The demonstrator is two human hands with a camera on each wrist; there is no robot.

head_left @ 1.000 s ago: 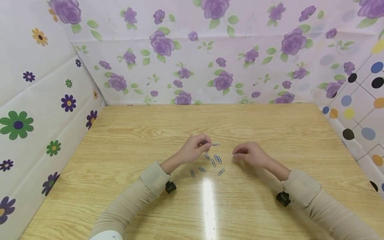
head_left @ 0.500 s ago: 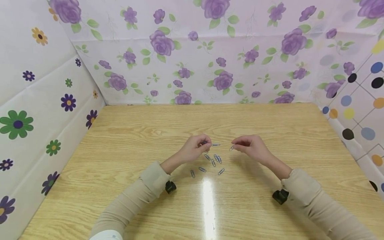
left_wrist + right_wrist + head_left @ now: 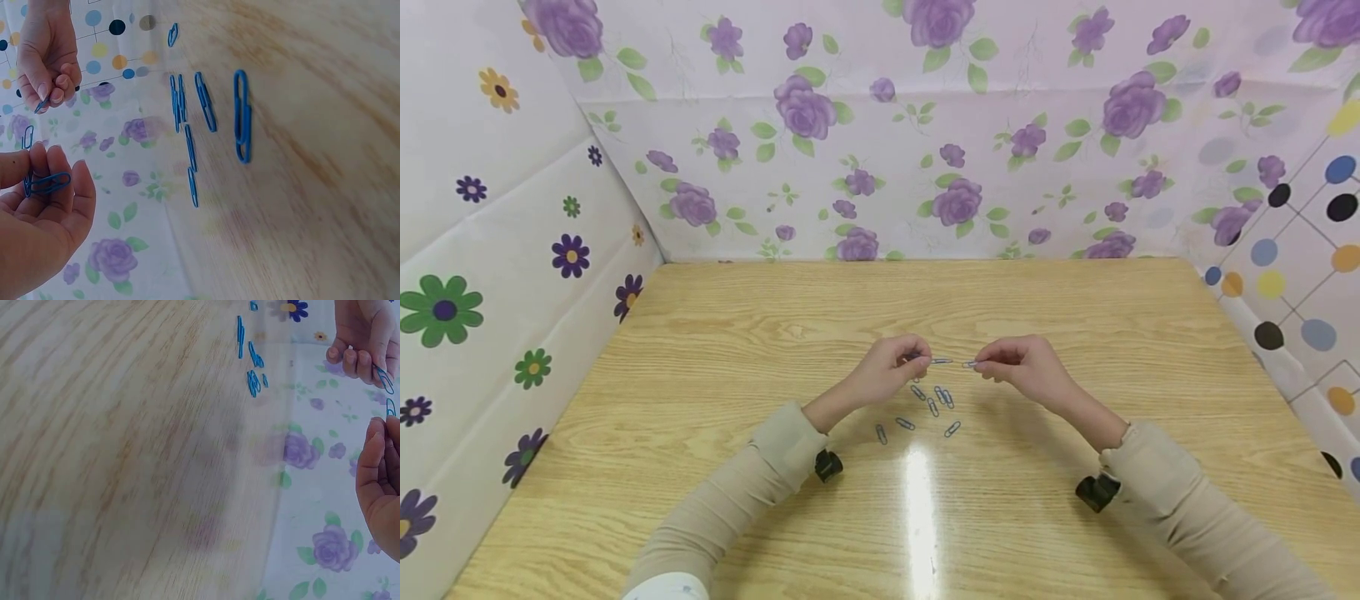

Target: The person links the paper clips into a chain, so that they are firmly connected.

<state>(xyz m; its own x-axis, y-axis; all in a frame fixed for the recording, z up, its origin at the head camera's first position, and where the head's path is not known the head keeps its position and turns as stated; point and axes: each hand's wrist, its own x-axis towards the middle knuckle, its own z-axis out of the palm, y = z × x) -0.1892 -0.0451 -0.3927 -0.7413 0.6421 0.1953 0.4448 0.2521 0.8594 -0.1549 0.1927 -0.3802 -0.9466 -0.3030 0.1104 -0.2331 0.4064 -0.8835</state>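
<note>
Over the table, my left hand (image 3: 889, 368) pinches a blue paper clip (image 3: 942, 361) between thumb and fingertips, one end sticking out to the right. A second blue clip (image 3: 51, 183) lies across the fingers in the left wrist view and seems linked to the first. Facing it, my right hand (image 3: 1028, 372) pinches another paper clip (image 3: 970, 364) whose tip points left. A small gap separates the two clip tips, also visible in the right wrist view. Below the hands, several loose blue paper clips (image 3: 933, 407) are scattered on the wooden table (image 3: 775, 533).
One loose clip (image 3: 882, 434) lies nearest the left forearm, another (image 3: 952, 429) further right. Floral cloth (image 3: 880, 167) hangs behind the table, with patterned cloths at both sides. Each wrist wears a black camera (image 3: 828, 467).
My right hand has risen and shifted left, and the clip in its fingers has turned to point at the left hand's clip. The left hand has hardly moved.
</note>
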